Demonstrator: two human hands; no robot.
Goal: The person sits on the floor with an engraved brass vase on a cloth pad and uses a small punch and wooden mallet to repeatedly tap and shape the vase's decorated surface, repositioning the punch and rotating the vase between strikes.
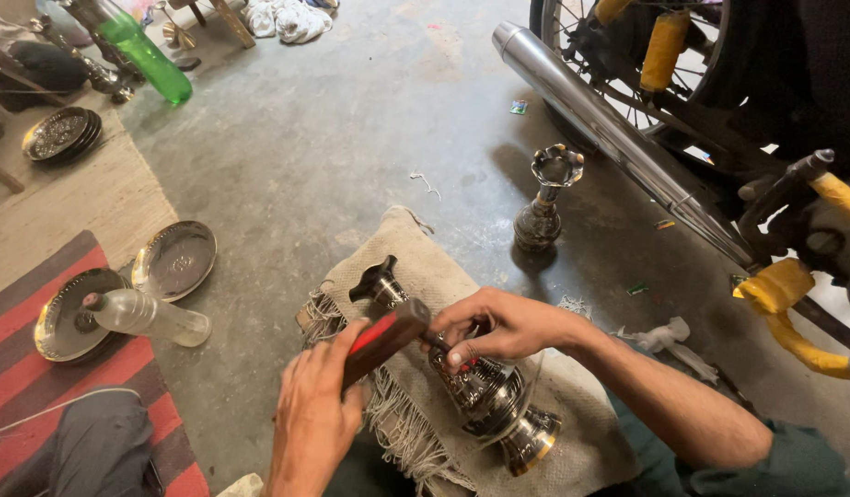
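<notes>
A dark engraved metal vase [485, 391] lies on its side on a burlap cloth [425, 276] on the concrete floor. My right hand [503, 324] presses down on the vase's middle, fingers wrapped over it. My left hand [312, 419] grips a hammer [383, 336] with a red and dark handle, its head just above the vase's neck. The vase's flared mouth [374, 279] points away from me and its shiny foot [531, 442] points toward me.
A second metal vase [544, 198] stands upright on the floor beyond the cloth. A motorcycle with a chrome exhaust pipe [600, 120] is at the right. Metal plates [174, 260] and a clear plastic bottle [149, 316] lie left; a green bottle [149, 55] is far left.
</notes>
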